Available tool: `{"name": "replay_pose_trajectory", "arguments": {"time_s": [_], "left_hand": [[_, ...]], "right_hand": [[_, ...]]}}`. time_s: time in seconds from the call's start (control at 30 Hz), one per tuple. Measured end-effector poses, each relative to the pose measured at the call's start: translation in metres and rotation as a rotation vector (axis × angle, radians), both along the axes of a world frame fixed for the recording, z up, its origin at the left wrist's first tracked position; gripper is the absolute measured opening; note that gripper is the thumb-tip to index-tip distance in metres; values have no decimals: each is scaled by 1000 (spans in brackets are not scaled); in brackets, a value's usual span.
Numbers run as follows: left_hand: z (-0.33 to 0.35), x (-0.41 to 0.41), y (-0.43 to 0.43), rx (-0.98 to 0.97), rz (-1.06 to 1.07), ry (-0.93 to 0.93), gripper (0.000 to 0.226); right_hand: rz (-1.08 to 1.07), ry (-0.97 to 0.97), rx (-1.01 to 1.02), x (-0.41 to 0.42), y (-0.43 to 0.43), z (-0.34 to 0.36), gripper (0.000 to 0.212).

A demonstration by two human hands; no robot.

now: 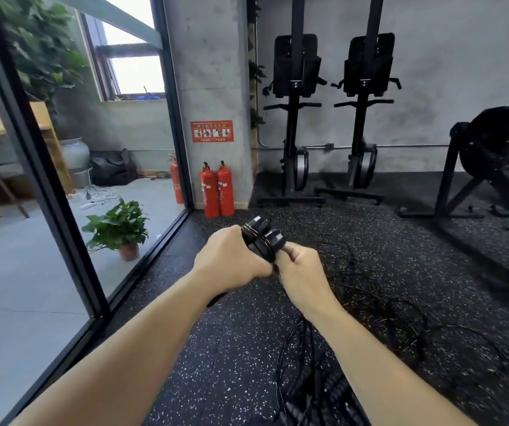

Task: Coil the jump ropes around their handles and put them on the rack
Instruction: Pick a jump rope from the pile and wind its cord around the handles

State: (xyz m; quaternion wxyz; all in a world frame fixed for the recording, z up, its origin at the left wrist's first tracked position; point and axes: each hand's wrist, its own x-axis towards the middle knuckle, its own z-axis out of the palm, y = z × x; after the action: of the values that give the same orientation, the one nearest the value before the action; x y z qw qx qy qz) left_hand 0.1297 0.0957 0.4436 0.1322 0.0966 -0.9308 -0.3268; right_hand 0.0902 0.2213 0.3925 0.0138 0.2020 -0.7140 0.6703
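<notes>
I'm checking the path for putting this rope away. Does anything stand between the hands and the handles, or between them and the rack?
Nothing visible: the left hand and right hand both grip the handles. No rack is in view, so that path cannot be judged. Loose ropes lie tangled on the floor right of the hands.

Two red fire extinguishers (pixel 218 189) by concrete pillar (pixel 213 72), potted plant (pixel 117 227) behind glass — two upright black machines (pixel 296 118).

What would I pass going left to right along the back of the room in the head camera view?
grey jar, black bag, pair of red fire extinguishers, first upright black machine, second upright black machine, black round-drum machine
</notes>
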Motion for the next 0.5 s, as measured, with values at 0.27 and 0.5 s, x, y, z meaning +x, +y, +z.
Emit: {"name": "replay_pose_trajectory", "arguments": {"time_s": [0.27,0.5], "left_hand": [[-3,-6,-5,51,31,-69,39],[13,-2,-17,389,-198,-291,25]], "right_hand": [[81,27,-24,9,3,12,31],[55,40,3,4,6,17,35]]}}
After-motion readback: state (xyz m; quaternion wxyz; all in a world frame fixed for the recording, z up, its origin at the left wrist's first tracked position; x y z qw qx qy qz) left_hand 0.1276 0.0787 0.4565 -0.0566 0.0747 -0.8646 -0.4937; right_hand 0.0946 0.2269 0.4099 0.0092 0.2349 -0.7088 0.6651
